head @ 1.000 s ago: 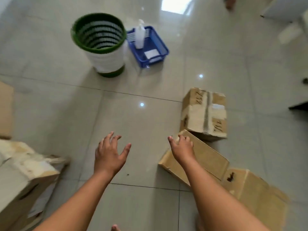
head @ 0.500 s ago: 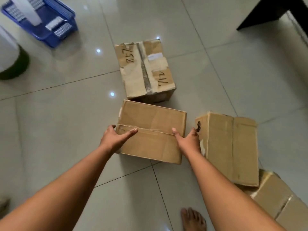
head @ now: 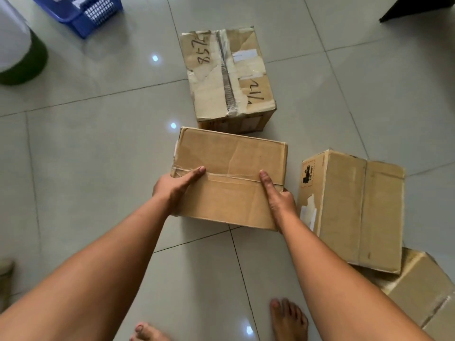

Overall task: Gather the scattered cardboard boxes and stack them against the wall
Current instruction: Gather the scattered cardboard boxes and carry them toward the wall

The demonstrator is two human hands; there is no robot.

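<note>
Handwritten "8572" and "1/12" mark the taped far box [head: 230, 77]. The right box [head: 354, 210] bears a small black stamp, unreadable. Left hand [head: 172, 188] and right hand [head: 279, 195] grip the plain middle box's [head: 231, 163] sides on the floor [head: 98, 143]. A blue basket [head: 86, 11] sits far left, contents unclear.

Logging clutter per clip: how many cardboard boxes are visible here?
4: plain box gripped by both hands, centre; scribbled box behind it; printed box right; corner box bottom right, partly cropped. Others may lie outside view.

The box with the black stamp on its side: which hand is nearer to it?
Right. The right hand grips the plain box at the end facing the stamped box; the left hand holds the far end.
</note>
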